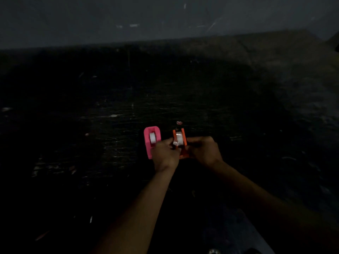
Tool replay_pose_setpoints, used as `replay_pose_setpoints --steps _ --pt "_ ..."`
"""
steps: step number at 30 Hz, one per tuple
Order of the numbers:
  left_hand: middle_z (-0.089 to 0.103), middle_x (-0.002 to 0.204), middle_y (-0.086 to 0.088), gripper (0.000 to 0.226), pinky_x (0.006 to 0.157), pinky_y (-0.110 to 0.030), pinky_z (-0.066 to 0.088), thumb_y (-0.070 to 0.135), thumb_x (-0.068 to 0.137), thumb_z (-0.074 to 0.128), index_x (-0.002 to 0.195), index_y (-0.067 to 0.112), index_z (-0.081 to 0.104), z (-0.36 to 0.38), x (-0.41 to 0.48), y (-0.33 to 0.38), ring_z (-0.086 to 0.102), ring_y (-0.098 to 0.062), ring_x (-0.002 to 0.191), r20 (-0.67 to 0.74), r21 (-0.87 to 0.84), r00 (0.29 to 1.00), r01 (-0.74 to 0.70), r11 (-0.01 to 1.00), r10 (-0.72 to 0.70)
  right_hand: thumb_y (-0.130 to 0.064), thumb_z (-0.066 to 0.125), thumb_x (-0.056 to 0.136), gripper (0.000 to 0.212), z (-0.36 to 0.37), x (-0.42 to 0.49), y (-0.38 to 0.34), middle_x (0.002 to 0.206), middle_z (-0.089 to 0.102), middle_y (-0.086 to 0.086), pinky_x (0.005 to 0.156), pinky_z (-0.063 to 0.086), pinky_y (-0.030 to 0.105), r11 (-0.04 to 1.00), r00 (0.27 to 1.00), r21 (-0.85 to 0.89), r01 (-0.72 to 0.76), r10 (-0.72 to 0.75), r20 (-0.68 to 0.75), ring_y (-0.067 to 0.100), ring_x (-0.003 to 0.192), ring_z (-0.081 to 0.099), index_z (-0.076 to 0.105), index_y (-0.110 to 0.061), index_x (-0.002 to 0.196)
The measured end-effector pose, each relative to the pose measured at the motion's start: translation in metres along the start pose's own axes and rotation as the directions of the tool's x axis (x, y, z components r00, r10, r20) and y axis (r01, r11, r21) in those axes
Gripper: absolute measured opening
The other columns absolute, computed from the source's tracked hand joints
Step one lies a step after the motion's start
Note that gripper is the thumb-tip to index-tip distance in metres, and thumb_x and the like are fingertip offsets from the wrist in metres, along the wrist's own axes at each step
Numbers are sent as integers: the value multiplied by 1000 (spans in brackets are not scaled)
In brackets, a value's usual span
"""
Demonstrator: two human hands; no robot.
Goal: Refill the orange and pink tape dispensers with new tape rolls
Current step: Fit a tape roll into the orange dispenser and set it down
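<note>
The orange tape dispenser stands on the dark floor with a white tape roll seated in it. My left hand pinches the loose end of that tape at the dispenser's near left side. My right hand grips the dispenser's right side and base. The pink tape dispenser stands just to the left, partly behind my left hand, with a white tape roll in it.
A small pinkish round object lies just beyond the orange dispenser. Small scraps are scattered over the dark, dimly lit floor. A grey wall rises at the far side.
</note>
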State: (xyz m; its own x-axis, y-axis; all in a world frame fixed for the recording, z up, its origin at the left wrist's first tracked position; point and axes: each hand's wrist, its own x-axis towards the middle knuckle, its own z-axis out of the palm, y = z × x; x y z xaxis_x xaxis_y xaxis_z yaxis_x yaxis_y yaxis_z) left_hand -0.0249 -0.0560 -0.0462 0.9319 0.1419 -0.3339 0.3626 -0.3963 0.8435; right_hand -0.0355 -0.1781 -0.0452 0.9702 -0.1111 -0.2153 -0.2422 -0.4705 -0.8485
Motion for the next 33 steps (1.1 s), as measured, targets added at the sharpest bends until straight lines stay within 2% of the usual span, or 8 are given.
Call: replay_pose_setpoints --steps 3,11,14,17,22,25,29,33 --pt "74 108 -7 34 88 -23 50 0 81 66 111 14 72 7 13 3 68 -19 101 -55 26 998 27 999 -25 -6 70 79 26 4 16 4 92 76 0 82 58 31 998 998 22 -59 59 -14 7 81 71 75 -22 99" --pt "73 111 -5 36 96 -36 52 5 77 74 111 15 71 14 25 5 67 -19 104 -88 122 992 106 987 -96 -12 70 82 20 9 25 16 87 72 -4 64 48 10 988 987 10 -156 156 -32 -4 69 61 74 -19 100" --pt "73 110 -6 34 95 -31 52 7 78 74 111 13 71 10 25 4 68 -17 102 -59 132 996 77 988 -70 -14 70 82 19 7 27 15 91 73 -3 72 52 17 986 987 -51 -157 155 -38 2 74 64 73 -18 100" --pt "74 108 -7 29 87 -24 50 8 78 75 107 10 72 5 25 4 68 -18 99 -47 135 996 78 988 -73 -12 70 80 25 3 24 11 100 71 -5 87 50 22 990 998 -125 -64 61 -29 7 92 65 70 -19 104" --pt "75 103 -11 22 95 -32 52 -1 82 64 100 6 74 2 23 1 69 -22 98 -40 108 999 23 994 -19 -18 71 80 24 -5 30 1 103 68 0 80 45 19 882 950 -373 289 -313 -4 14 93 62 69 -24 103" --pt "73 105 -12 28 95 -26 49 -6 82 57 102 4 73 0 21 0 67 -23 101 -72 143 997 26 989 -15 -26 67 83 19 -3 35 -12 107 61 2 83 50 30 860 952 -412 301 -296 78 14 95 59 68 -22 101" --pt "70 90 -16 23 84 -29 46 -8 79 49 71 8 62 -5 17 3 64 -29 93 -89 228 996 13 974 7 -31 65 82 40 1 41 -29 131 46 7 97 42 29 802 947 -513 305 -197 256 19 119 49 59 -26 122" --pt "68 88 -18 19 78 -26 42 -5 79 50 72 8 61 -7 16 8 61 -29 90 -91 234 996 26 972 -5 -31 69 78 48 -2 47 -45 117 39 7 94 40 26 739 923 -588 330 -122 364 21 114 43 57 -25 124"
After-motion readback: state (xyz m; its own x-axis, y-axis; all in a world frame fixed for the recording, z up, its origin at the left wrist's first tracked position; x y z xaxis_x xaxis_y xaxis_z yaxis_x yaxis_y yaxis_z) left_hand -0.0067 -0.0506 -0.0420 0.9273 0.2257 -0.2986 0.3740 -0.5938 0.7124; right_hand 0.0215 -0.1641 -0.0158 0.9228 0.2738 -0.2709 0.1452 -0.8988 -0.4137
